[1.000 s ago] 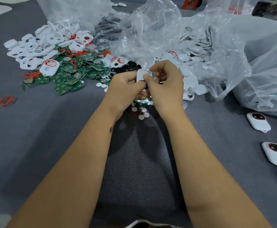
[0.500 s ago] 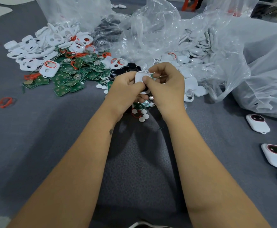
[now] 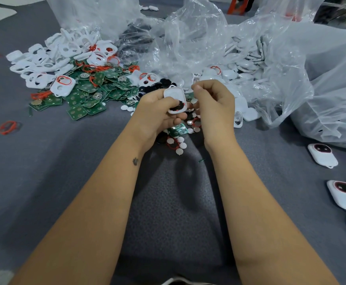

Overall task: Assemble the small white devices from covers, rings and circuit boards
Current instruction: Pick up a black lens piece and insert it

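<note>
1. White cover [image 3: 175,99] is held up in the left hand [image 3: 157,114], just above the loose parts on the grey counter [image 3: 65,171], with the thumb pressed near a dark, red-ringed opening at its lower end. Looks like it's tipped toward the head camera so the inside can be checked.
2. Right hand [image 3: 214,105] is kept just beside the cover, not touching it, fingers curled in with the fingertips pinched together. Whether something tiny is pinched in there can't be told.
3. Green circuit boards [image 3: 85,99] are heaped to the left, with white covers [image 3: 44,62] piled behind them and red rings [image 3: 7,127] scattered around. Probably sorted by type so each part can be grabbed fast.
4. Small white discs [image 3: 179,145] are dumped right under the hands, likely for the shortest reach.
5. Clear plastic bags [image 3: 250,58] with more white pieces are left open at the back.
6. Finished devices [image 3: 322,155] are set well apart on the right, presumably so they aren't mixed back into the raw parts.
</note>
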Available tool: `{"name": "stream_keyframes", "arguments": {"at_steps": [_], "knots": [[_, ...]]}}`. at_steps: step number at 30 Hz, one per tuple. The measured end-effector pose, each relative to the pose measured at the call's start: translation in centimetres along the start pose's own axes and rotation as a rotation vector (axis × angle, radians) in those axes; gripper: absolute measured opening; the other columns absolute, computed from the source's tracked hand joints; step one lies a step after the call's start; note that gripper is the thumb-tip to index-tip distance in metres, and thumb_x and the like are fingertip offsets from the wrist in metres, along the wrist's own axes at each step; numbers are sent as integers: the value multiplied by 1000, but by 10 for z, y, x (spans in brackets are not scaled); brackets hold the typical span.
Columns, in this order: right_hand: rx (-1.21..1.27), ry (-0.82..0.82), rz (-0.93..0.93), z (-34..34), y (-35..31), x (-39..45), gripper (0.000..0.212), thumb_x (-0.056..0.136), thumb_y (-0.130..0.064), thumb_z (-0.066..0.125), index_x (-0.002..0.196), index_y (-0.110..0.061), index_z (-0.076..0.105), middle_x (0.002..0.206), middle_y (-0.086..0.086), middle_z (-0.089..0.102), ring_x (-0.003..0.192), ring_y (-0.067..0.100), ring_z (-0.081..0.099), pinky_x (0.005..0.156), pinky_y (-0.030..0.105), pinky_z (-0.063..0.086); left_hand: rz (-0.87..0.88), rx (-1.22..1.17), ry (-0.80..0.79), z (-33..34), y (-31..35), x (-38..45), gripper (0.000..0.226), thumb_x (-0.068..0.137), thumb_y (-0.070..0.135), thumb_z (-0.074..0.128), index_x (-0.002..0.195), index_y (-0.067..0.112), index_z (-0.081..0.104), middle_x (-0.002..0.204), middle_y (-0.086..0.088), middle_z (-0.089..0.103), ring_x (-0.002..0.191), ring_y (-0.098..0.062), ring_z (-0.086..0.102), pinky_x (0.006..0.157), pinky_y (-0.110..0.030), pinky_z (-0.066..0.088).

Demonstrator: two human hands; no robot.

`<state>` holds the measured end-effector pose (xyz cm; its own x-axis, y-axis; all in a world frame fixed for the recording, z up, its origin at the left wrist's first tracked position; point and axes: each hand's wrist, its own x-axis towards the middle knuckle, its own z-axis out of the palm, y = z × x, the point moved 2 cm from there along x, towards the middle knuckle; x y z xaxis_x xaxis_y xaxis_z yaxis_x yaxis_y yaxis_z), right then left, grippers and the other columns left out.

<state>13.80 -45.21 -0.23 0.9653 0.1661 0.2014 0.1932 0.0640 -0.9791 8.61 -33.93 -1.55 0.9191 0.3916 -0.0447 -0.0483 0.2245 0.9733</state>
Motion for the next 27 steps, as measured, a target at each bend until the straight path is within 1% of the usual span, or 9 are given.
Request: {"name": "stream_keyframes", "arguments": {"at_steps": [3, 9, 13, 15, 18, 21, 23, 25, 27], "knots": [[13, 35, 1, -1, 0, 0, 19, 89, -8, 58, 73, -18, 63, 67, -8, 57, 69, 15, 51, 65, 28, 42, -7, -99, 52, -2, 2, 0, 15, 98, 9, 48, 93, 11, 62, 83, -12, 75, 55, -12, 64, 49, -19, 51], [84, 259, -28, -15, -1, 8, 20, 86, -1, 53, 76, -15, 63, 71, -2, 57, 71, 17, 51, 70, 31, 44, -6, -159, 154, -6, 5, 1, 15, 99, 8, 47, 90, 10, 58, 75, -8, 75, 47, -10, 60, 43, -16, 47], [-76, 347, -34, -28, 3, 14, 24, 83, -4, 51, 75, -24, 62, 70, -11, 58, 63, 3, 50, 64, 18, 41, -13, -199, 204, -9, 6, 1, 16, 100, 9, 47, 91, 11, 61, 73, -7, 75, 49, -9, 61, 46, -16, 48], [-266, 314, -55, -30, 6, 16, 21, 84, -8, 51, 81, -26, 62, 81, -10, 64, 68, 3, 52, 63, 19, 40, -15, -245, 222, -10, 7, 1, 16, 101, 12, 47, 93, 9, 61, 74, -8, 75, 52, -10, 63, 48, -17, 50], [-568, 200, -123, -30, 11, 18, 21, 85, -13, 51, 93, -25, 66, 102, -2, 64, 90, 13, 56, 68, 25, 36, -41, -354, 222, -11, 8, 0, 20, 102, 20, 45, 99, 8, 60, 78, -13, 74, 57, -14, 67, 51, -20, 53], [-903, 29, -222, -24, 17, 18, 30, 86, -17, 53, 113, -21, 67, 116, 4, 58, 109, 25, 49, 82, 32, 35, -55, -421, 222, -12, 10, -1, 22, 102, 22, 43, 101, 8, 58, 78, -15, 74, 60, -18, 69, 54, -22, 54], [-1108, -27, -250, -22, 22, 17, 36, 89, -24, 52, 123, -23, 62, 125, 3, 56, 115, 29, 42, 90, 35, 28, -57, -436, 222, -13, 11, -1, 21, 102, 22, 43, 102, 8, 58, 79, -16, 74, 62, -19, 69, 55, -22, 54], [-1150, -31, -230, -22, 23, 18, 37, 89, -29, 52, 125, -25, 61, 127, 1, 57, 118, 29, 40, 91, 37, 24, -60, -442, 220, -13, 11, -2, 21, 101, 22, 43, 102, 7, 59, 82, -17, 73, 64, -20, 69, 56, -23, 55], [-1112, -25, -202, -24, 23, 19, 37, 88, -31, 56, 124, -26, 62, 126, -1, 59, 119, 28, 41, 91, 36, 22, -62, -437, 216, -13, 11, -2, 22, 101, 21, 43, 103, 6, 59, 86, -18, 72, 65, -20, 69, 56, -23, 55]]}}
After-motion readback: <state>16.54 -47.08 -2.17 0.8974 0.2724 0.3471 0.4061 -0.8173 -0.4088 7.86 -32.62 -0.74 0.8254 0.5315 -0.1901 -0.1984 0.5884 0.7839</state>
